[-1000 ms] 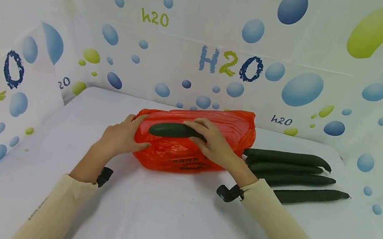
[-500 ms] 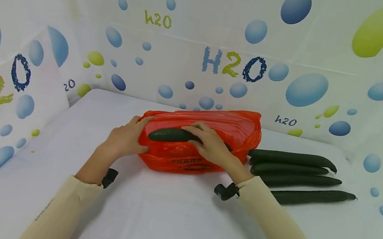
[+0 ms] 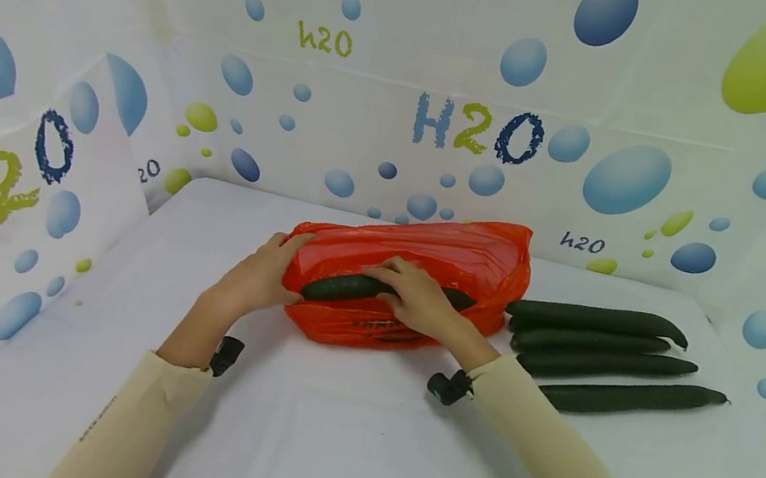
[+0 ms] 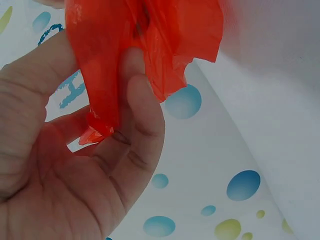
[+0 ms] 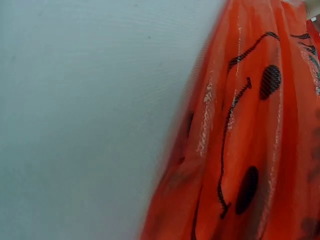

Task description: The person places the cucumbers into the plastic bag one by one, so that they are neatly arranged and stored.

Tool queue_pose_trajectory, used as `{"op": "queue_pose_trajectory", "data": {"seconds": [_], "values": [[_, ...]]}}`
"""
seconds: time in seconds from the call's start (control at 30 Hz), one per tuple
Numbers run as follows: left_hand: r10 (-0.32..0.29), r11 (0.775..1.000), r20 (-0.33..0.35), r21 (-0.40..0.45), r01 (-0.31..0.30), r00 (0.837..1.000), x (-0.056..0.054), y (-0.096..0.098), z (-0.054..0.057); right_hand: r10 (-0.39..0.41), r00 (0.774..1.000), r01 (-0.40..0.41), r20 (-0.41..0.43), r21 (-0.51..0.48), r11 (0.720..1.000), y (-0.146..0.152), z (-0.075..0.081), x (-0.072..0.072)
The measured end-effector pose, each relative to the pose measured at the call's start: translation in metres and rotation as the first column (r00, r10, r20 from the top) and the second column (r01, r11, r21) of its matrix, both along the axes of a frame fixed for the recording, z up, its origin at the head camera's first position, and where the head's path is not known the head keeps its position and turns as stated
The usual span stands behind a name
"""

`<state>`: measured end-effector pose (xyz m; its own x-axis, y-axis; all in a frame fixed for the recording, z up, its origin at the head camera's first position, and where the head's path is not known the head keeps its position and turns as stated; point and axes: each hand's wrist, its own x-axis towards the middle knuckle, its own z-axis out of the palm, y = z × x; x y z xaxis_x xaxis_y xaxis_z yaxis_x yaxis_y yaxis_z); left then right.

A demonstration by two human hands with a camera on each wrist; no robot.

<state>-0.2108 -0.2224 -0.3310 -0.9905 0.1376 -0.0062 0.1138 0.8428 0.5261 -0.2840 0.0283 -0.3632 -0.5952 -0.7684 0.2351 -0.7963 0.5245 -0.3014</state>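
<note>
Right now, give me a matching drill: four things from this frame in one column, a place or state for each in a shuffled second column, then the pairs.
Things:
1. left hand
2. right hand
3. orange bag
4. four loose cucumbers

Places or states:
A. lying side by side, right of the bag
B. grips the bag's left edge
C. lies on the white table
D. holds a cucumber at the bag

Pairs: 1-B, 2-D, 3-C, 4-A

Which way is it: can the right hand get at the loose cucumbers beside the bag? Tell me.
Probably yes. The right hand grips a cucumber at the orange bag; four loose cucumbers lie uncovered just beyond it, nothing between.
</note>
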Motion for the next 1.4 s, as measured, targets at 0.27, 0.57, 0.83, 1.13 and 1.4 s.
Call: {"op": "queue_pose_trajectory", "data": {"seconds": [0.27,0.57,0.83,1.13,1.4], "values": [[0.014,1.0,0.009,0.019,-0.015,1.0,0.001,-0.002,0.002,-0.021,0.999,0.018,0.048,0.051,0.999,-0.004,-0.003,0.002],[-0.001,1.0,0.002,0.008,0.001,1.0,0.002,-0.002,0.003,-0.04,0.994,0.029,0.105,0.109,0.994,-0.004,-0.008,0.001],[-0.002,1.0,-0.006,0.013,0.002,1.0,0.003,-0.007,0.004,-0.028,0.978,0.011,0.205,0.086,0.996,0.001,-0.004,-0.004],[-0.04,0.999,-0.01,-0.001,0.04,0.999,0.0,-0.008,0.002,-0.019,0.973,0.024,0.229,-0.019,1.0,0.012,-0.006,-0.007],[-0.042,0.999,0.002,-0.017,0.042,0.999,0.0,-0.009,-0.002,-0.049,0.966,0.079,0.255,-0.111,0.991,0.014,-0.009,-0.002]]}}
